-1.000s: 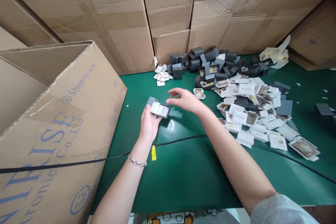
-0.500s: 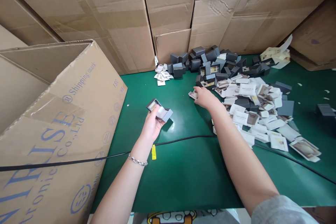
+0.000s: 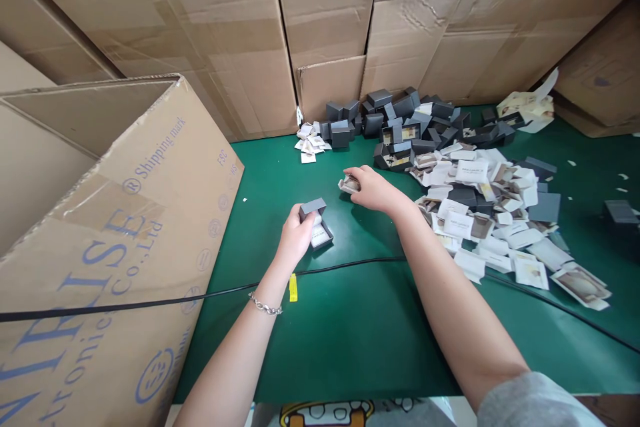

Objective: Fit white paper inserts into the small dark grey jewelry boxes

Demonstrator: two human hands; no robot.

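Observation:
My left hand (image 3: 295, 237) is closed round a small grey hinged box (image 3: 316, 221), its lid half raised and a pale insert showing inside, just above the green table (image 3: 350, 320). My right hand (image 3: 373, 188) is closed on a small white-and-tan card insert (image 3: 349, 184), a short way right of and beyond the box. The heap of white card inserts (image 3: 480, 207) lies right of that hand. Behind it is a pile of small grey boxes (image 3: 400, 123).
A large open carton printed "Shipping mark" (image 3: 100, 233) leans at the left. Stacked cardboard cartons (image 3: 325, 20) wall off the back. A black cable (image 3: 340, 265) with a yellow tag (image 3: 293, 287) crosses the table under my arms. A few white cards (image 3: 310, 143) lie apart.
My right hand reached to the heap, took a card insert and drew it back toward the left. The left hand lowered the grey box and its lid tilted up.

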